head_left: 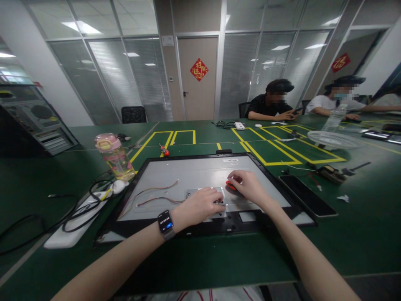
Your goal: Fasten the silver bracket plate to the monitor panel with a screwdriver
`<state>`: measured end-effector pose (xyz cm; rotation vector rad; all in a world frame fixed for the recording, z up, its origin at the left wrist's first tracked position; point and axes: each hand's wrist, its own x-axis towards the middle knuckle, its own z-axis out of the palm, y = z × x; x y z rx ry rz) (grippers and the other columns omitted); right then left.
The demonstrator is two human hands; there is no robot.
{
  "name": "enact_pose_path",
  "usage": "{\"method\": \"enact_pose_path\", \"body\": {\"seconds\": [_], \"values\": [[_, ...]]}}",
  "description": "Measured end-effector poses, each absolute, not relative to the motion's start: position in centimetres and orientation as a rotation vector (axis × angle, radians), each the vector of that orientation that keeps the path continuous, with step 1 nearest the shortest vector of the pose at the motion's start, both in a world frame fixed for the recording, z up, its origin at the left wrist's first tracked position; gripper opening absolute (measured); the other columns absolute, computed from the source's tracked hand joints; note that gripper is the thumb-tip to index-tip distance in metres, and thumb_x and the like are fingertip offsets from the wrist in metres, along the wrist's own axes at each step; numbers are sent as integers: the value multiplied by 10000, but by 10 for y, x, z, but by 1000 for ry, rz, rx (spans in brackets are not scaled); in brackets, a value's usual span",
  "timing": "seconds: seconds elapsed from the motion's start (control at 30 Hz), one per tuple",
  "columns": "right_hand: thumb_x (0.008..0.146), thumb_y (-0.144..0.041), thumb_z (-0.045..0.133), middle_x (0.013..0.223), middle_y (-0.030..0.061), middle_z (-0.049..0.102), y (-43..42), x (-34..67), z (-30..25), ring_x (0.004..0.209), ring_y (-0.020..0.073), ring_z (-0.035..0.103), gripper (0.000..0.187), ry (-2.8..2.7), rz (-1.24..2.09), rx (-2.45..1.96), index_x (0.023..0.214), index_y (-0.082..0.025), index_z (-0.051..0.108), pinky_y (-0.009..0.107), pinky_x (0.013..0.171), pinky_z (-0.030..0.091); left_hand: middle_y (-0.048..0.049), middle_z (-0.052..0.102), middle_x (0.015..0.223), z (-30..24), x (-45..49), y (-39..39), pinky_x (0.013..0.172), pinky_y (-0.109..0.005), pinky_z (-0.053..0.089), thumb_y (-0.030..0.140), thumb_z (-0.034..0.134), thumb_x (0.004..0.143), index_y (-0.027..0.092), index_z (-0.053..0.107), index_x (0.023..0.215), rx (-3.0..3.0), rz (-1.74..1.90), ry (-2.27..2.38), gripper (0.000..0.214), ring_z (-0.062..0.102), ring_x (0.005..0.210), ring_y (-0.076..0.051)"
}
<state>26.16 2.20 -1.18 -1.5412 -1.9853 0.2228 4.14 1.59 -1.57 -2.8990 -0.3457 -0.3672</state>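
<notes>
A flat display panel [188, 173] with a black frame lies in front of me, its grey back facing up. My left hand [203, 205], with a watch [165, 223] on the wrist, rests on a small metal plate [191, 193] near the panel's front edge. Its fingers are bent together at the plate's right side; what is between the fingertips is too small to make out. To the right, my right hand [246, 184] is closed on a red-and-black tool [231, 185], seemingly a short-handled screwdriver, partly hidden by the fingers. Thin wires [156, 199] lie on the panel left of the plate.
Left of the panel are a pink-lidded bottle [114, 156], a white power strip [70, 228] with black cables and a computer case [34, 119]. Beyond it lies a small red tool [164, 151]. A phone [305, 194] sits at the right. Two people [272, 102] sit across the table.
</notes>
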Motion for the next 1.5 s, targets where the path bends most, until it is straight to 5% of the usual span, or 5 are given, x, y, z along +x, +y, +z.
{"method": "enact_pose_path", "body": {"seconds": [0.43,0.7,1.33,1.5], "values": [[830,-199,548,730,60,720,19,259,-8,649,191,631,161,-1999,222,-1566,846,-173,706,278,644,435,-44,642,898,-29,31,19,774,-256,484,200,601,920,164,703,869,-3243,-1059,-748,120,611,844,-156],[825,-191,552,724,53,717,20,260,-12,649,187,631,160,-2006,212,-1556,843,-180,711,270,645,432,-59,601,950,-24,34,20,757,-268,445,174,565,934,166,667,853,-3049,-580,-430,131,554,840,-174],[814,-246,604,847,81,710,25,275,-16,724,189,639,157,-1986,222,-1746,912,-173,701,258,632,419,-52,608,942,-14,34,15,770,-268,447,107,557,898,148,631,766,-3071,-494,-478,157,551,839,-173],[605,-187,765,619,42,677,25,289,-27,544,191,612,144,-1973,300,-1902,727,-177,690,245,473,350,-51,623,959,-16,36,14,757,-261,461,104,569,885,152,642,766,-3074,-461,-526,148,576,841,-171]]}}
